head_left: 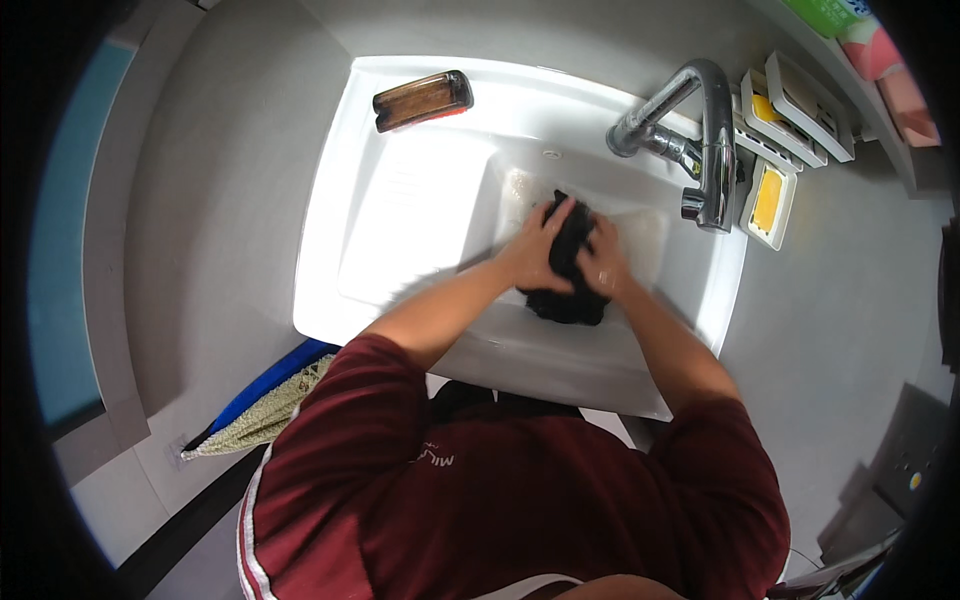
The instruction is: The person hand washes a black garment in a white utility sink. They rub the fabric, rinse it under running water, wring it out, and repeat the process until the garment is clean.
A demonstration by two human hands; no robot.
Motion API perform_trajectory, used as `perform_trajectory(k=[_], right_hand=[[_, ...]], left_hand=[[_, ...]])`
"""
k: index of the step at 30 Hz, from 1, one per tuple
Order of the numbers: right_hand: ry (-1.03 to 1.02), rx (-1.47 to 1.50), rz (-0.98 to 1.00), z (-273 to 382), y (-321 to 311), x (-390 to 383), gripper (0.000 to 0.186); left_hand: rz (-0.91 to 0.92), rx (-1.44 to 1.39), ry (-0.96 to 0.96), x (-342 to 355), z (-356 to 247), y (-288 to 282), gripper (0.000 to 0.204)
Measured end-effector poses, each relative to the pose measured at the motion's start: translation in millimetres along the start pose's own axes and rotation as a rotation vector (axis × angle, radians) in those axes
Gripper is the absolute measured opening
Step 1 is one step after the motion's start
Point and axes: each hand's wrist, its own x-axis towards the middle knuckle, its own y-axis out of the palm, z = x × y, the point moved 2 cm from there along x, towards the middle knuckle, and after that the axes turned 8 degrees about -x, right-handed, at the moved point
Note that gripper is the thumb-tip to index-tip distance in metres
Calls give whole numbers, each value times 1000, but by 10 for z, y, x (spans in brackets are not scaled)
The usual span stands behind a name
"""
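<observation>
A dark, wet-looking black cloth [568, 306] is bunched up in the basin of a white sink [520, 340]. My left hand [535, 252] grips it from the left, with thumb and fingers pressed around its side. From the right, my right hand [604, 262] holds the same cloth, its fingers bent over the edge and slightly blurred. The two hands are close together, the cloth bulging between them and spreading below toward me. What kind of cloth it is cannot be made out.
A wooden brush [424, 100] lies on the sink's back left rim. The chrome faucet [712, 150] arches over the right side. Beside it are a dish with yellow soap [768, 198] and stacked white soap dishes [800, 105]. A patterned cloth [262, 410] hangs at lower left.
</observation>
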Motion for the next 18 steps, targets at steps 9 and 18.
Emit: perform_trajectory(k=[9, 18], right_hand=[[-36, -669, 425, 449, 78, -235, 62], [245, -374, 282, -23, 88, 483, 63]], left_hand=[[312, 803, -233, -103, 170, 242, 110], [419, 511, -323, 880, 648, 19, 61]])
